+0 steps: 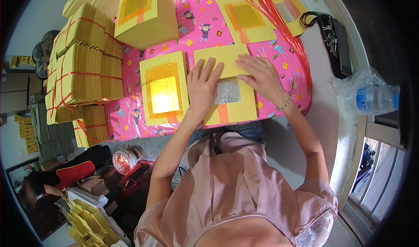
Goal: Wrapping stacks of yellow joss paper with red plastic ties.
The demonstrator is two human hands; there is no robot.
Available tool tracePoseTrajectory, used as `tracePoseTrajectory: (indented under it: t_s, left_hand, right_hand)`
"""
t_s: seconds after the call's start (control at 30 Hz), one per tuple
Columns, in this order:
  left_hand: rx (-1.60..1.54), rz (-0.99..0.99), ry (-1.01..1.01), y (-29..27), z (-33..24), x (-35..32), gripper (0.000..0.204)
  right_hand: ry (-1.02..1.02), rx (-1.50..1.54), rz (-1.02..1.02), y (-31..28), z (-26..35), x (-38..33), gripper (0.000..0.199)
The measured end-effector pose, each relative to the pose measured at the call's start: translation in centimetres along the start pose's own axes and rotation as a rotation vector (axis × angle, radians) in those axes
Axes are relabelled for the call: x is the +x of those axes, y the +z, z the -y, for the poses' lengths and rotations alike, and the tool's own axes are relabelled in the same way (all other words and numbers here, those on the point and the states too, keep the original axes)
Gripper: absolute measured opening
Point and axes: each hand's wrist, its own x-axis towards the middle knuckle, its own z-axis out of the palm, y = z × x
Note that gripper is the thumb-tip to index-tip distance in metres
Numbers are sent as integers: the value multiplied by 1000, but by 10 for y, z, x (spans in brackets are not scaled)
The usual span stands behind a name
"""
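A paper stack (165,88) lies left of the folded sheet (230,83), bundles (83,68) farther left.

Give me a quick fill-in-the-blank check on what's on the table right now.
1. Both hands, left hand and right hand, press on a yellow paper sheet with a ____ foil square.
2. The tablecloth is mostly ____.
3. The tied paper bundles are bound with ____ string.
4. A plastic ____ lies on the ledge at the right.

Missing words: silver; pink; red; bottle

One head-worn fisheye view looks steeply down, close over the pink table (205,29).
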Motion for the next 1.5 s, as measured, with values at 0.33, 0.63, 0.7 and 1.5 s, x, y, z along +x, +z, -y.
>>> tracePoseTrajectory:
  t_s: [0.33, 0.63, 0.7, 1.5]
  left_hand:
    - [-93, -250, 44, -23, -34, -1, 59]
    - [-120, -273, 121, -1, -51, -39, 61]
    - [-120, -265, 138, -1, -57, -41, 61]
    - [-394, 92, -28, -43, -36, -81, 51]
  right_hand:
    - [970, 1485, -42, -29, 6, -20, 35]
    - [577, 1053, -164, -38, 29, -47, 21]
    - [627, 1030, -185, -35, 29, -55, 23]
    - [873, 101, -97, -27, -65, -125, 33]
